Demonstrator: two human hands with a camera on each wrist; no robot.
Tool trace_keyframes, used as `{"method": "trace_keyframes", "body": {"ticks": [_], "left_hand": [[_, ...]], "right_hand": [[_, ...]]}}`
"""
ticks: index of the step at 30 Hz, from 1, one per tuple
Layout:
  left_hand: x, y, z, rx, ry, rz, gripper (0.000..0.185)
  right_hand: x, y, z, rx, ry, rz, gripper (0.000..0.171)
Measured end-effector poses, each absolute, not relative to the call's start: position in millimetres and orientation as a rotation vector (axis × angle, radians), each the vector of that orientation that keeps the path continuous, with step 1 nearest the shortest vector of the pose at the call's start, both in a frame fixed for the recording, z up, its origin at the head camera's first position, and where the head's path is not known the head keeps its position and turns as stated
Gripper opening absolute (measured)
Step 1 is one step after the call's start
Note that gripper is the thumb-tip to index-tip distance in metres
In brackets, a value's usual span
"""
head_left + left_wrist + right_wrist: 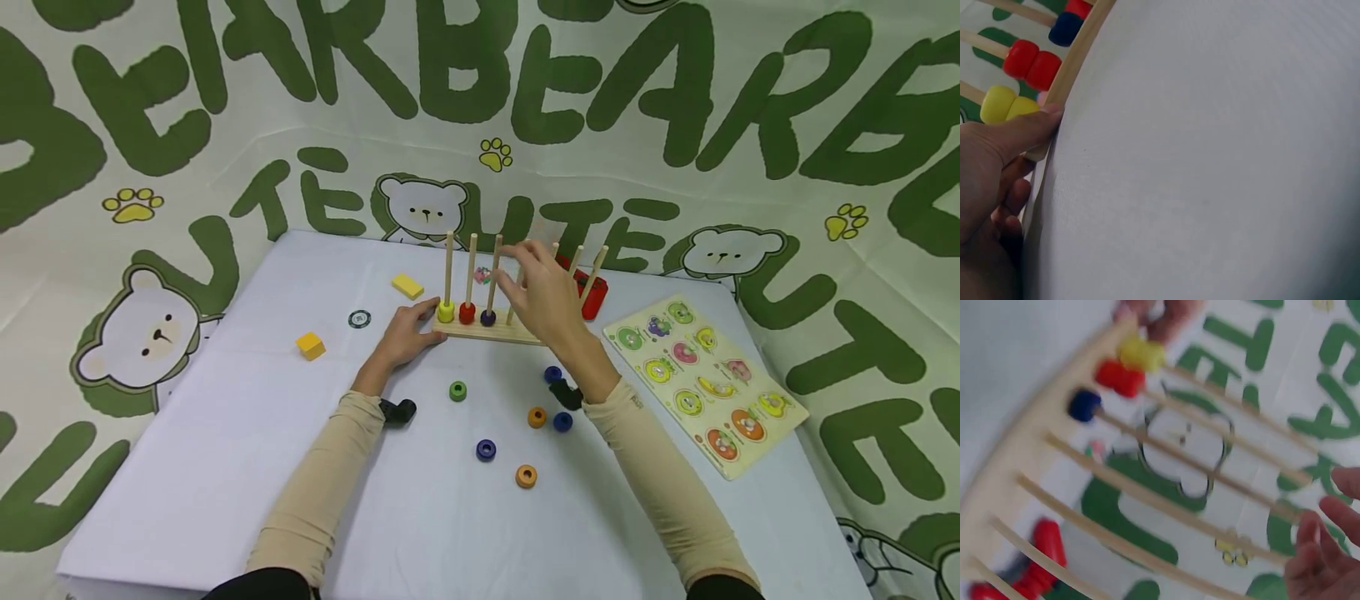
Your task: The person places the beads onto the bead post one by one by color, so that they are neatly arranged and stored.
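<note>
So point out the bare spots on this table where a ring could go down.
Bare cloth lies at the near left, between the left sleeve and the table edge, and at the far left beyond the yellow block. It is crowded between the arms, where loose rings lie scattered, around the peg rack, and at the right by the puzzle board.

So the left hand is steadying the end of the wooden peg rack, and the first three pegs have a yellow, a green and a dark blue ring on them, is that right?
Nearly. The left hand does steady the wooden peg rack, but the middle ring is red, not green, between the yellow ring and the dark blue ring. The head view shows it; the green ring lies loose on the table.
</note>
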State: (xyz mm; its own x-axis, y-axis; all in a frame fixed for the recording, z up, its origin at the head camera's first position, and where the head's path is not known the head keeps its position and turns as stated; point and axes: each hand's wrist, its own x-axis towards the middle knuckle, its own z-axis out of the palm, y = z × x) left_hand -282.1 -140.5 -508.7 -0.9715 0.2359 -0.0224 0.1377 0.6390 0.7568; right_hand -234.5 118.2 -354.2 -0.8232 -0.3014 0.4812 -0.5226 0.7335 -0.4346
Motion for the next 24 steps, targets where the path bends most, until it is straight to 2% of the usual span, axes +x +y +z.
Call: {"method": "trace_keyframes", "body": {"ticks": [3,7,11,15,21,24], "left_hand": [[-281.5,-140.4,-510.1,0.32,2.738,1.248,0.077],[-282.8,-140.2,-509.6,0.337,2.745,1.256,0.077],[-284.2,-140.5,-506.0,0.334,2.741,1.259,0.077],[-283.4,-141.3,-504.4,0.319,2.734,1.269,0.077],[-283.0,-140.7,-505.5,0.323,2.732,1.271,0.076],[-282.7,-139.4,-506.9,0.305,2.725,1.257,0.077]], "right_hand": [[-208.2,122.2,-374.0,0.807,-2.782,0.744,0.031],[-174.8,124.7,-405.5,1.049,-3.177,0.639,0.036],[-151.6,124.4,-430.3,1.108,-3.374,0.584,0.042],[-139.7,122.7,-442.1,1.122,-3.372,0.609,0.04],[-135.7,119.9,-442.0,1.171,-3.265,0.633,0.023],[-141.3,122.4,-433.9,1.138,-3.165,0.638,0.025]]}}
